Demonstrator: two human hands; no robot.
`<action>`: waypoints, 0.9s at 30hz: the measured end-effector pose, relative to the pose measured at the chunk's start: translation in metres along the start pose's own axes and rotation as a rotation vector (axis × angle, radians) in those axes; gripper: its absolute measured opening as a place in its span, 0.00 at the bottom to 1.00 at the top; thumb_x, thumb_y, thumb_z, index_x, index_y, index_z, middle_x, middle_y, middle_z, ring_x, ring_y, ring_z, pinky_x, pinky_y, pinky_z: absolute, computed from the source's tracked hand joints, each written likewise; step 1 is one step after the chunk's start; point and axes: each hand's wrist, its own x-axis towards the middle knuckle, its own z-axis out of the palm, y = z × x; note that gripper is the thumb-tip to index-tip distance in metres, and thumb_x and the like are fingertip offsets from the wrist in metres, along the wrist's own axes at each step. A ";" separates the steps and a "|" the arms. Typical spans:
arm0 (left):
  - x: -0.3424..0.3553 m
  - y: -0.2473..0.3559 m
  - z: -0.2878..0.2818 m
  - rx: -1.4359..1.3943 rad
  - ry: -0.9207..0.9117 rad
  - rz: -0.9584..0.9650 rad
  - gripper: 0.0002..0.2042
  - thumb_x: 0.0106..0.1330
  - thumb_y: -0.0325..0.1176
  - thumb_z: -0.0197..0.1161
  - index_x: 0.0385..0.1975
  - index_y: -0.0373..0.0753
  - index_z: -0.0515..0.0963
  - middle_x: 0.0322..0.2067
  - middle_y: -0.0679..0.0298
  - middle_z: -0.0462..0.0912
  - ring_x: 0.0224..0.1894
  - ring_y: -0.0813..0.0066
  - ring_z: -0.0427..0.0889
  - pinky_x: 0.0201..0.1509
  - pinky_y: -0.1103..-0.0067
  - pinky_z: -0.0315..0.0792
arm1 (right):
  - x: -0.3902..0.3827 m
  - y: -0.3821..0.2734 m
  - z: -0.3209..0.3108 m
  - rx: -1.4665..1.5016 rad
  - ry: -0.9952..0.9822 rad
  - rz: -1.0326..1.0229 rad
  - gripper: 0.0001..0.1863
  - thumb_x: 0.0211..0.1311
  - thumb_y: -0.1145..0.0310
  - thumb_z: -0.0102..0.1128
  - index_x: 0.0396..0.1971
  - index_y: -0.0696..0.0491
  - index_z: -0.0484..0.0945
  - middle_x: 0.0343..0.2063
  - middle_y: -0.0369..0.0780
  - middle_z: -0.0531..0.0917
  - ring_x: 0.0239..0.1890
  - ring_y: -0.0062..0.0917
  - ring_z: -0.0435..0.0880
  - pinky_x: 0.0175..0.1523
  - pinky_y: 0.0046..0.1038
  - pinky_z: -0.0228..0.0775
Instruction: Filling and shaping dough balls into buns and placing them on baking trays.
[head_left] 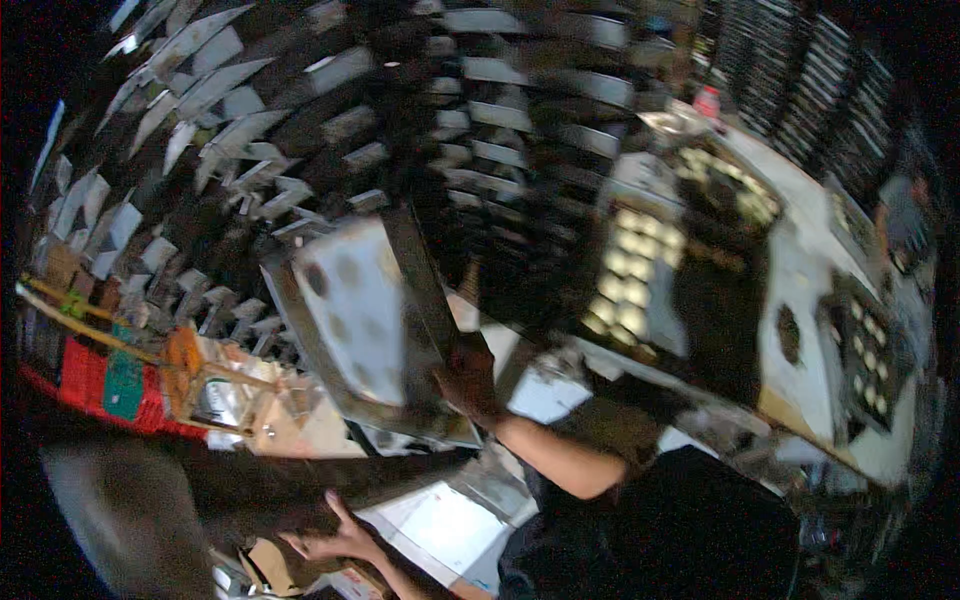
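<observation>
In front of me a shallow metal baking tray (355, 310) is raised and steeply tilted. It has a dark rim and a pale surface with several dark round spots. My right hand (470, 380) is closed on its right-hand rim; the fingers look dark and blurred. Lower down, my left hand (335, 538) is stretched out with thumb and fingers apart, touching nothing. It is clear of the tray, above a brown cardboard piece (268, 565) and near a white flat-topped box or sheet (445, 525).
Stacked trays on racks (500, 110) fill the back. On the right, a table (800, 390) bears a tray of pale round dough pieces (632, 270) and a smaller dark tray of them (870, 365). A red crate (85, 385) stands at left beside a yellow-edged frame (100, 325).
</observation>
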 end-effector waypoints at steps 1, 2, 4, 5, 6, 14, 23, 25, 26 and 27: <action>0.000 0.019 -0.030 0.023 -0.055 -0.063 0.47 0.52 0.43 0.71 0.65 0.30 0.47 0.53 0.44 0.61 0.53 0.53 0.67 0.54 0.64 0.69 | -0.009 -0.024 -0.040 -0.161 0.137 -0.107 0.12 0.38 0.69 0.65 0.21 0.56 0.71 0.24 0.41 0.74 0.23 0.30 0.71 0.32 0.29 0.66; -0.016 0.033 -0.043 -0.120 -0.045 -0.096 0.46 0.53 0.43 0.70 0.65 0.31 0.47 0.53 0.44 0.60 0.53 0.53 0.66 0.54 0.63 0.68 | -0.015 -0.030 -0.081 0.024 0.300 -0.143 0.13 0.42 0.65 0.62 0.26 0.55 0.71 0.24 0.44 0.74 0.26 0.35 0.74 0.32 0.37 0.66; -0.056 0.050 -0.063 -0.479 0.025 -0.005 0.45 0.55 0.46 0.68 0.66 0.33 0.48 0.50 0.48 0.64 0.51 0.56 0.67 0.54 0.63 0.67 | -0.032 -0.045 -0.171 0.404 0.190 0.244 0.14 0.40 0.69 0.64 0.27 0.54 0.70 0.29 0.41 0.73 0.32 0.30 0.72 0.36 0.32 0.66; -0.078 0.076 -0.091 -0.916 -0.475 -0.442 0.40 0.59 0.43 0.65 0.66 0.34 0.49 0.48 0.53 0.67 0.52 0.60 0.67 0.56 0.66 0.65 | -0.049 -0.076 -0.214 0.678 0.253 0.469 0.11 0.38 0.72 0.64 0.23 0.54 0.72 0.34 0.41 0.74 0.38 0.27 0.73 0.40 0.31 0.67; -0.090 0.124 -0.128 -1.186 -0.669 -0.562 0.36 0.61 0.39 0.62 0.65 0.34 0.51 0.48 0.57 0.69 0.53 0.64 0.67 0.59 0.68 0.63 | -0.062 -0.081 -0.254 0.665 0.334 0.505 0.23 0.40 0.69 0.65 0.37 0.51 0.63 0.34 0.41 0.74 0.35 0.27 0.73 0.41 0.31 0.68; -0.182 0.293 -0.305 -1.659 -1.217 -1.128 0.16 0.62 0.46 0.50 0.37 0.38 0.73 0.39 0.59 0.74 0.40 0.65 0.76 0.45 0.66 0.72 | -0.204 -0.079 -0.508 0.740 0.627 0.278 0.22 0.45 0.63 0.66 0.40 0.56 0.71 0.32 0.41 0.78 0.39 0.27 0.76 0.51 0.30 0.66; -0.239 0.409 -0.367 -1.739 -1.967 -1.097 0.22 0.52 0.37 0.52 0.43 0.27 0.75 0.38 0.56 0.79 0.39 0.65 0.76 0.49 0.72 0.68 | -0.369 -0.007 -0.586 0.125 0.366 0.391 0.29 0.65 0.62 0.51 0.62 0.56 0.55 0.52 0.51 0.70 0.42 0.29 0.79 0.47 0.30 0.74; -0.228 0.406 -0.344 -1.650 -1.946 -0.805 0.20 0.53 0.36 0.54 0.40 0.26 0.74 0.40 0.53 0.77 0.43 0.64 0.75 0.54 0.71 0.66 | -0.377 0.049 -0.554 0.189 0.633 0.274 0.29 0.66 0.62 0.49 0.63 0.56 0.54 0.51 0.50 0.72 0.43 0.29 0.79 0.46 0.30 0.74; -0.228 0.420 -0.337 -1.623 -2.102 -0.652 0.23 0.56 0.39 0.58 0.43 0.23 0.70 0.43 0.51 0.75 0.48 0.63 0.72 0.57 0.71 0.62 | -0.351 0.068 -0.564 0.223 0.760 0.212 0.29 0.66 0.61 0.49 0.63 0.56 0.53 0.50 0.50 0.73 0.44 0.29 0.79 0.46 0.30 0.74; -0.226 0.434 -0.327 -1.554 -2.219 -0.449 0.31 0.56 0.41 0.63 0.51 0.22 0.63 0.47 0.51 0.71 0.52 0.63 0.69 0.59 0.72 0.60 | -0.365 0.095 -0.554 0.272 0.890 0.160 0.30 0.67 0.61 0.48 0.64 0.56 0.53 0.50 0.50 0.74 0.45 0.28 0.78 0.45 0.30 0.74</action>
